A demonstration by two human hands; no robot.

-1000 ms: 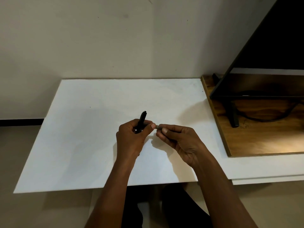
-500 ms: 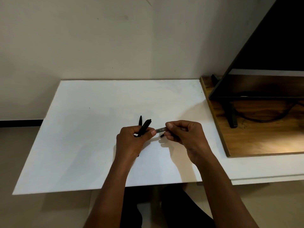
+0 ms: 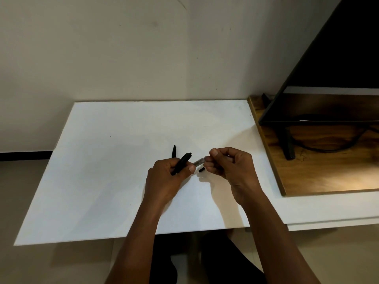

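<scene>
My left hand (image 3: 166,181) grips a black pen barrel (image 3: 182,162) over the middle of the white board (image 3: 102,171); the barrel points up and to the right. My right hand (image 3: 231,167) pinches a thin, pale grey refill-like piece (image 3: 199,161) whose other end meets my left thumb. A black tapered pen part (image 3: 174,151) lies on the board just behind my left hand. A small black piece (image 3: 201,170) lies on the board below the grey piece, between my hands.
A wooden board (image 3: 307,177) lies to the right, partly on the white surface. On it stands a dark screen (image 3: 336,58) on a black foot (image 3: 288,146), with a black cable (image 3: 328,149). A wall rises directly behind.
My right hand has drawn away to the right, exposing the grey piece between my hands. The tapered black part and the small black piece have come into view on the board.
</scene>
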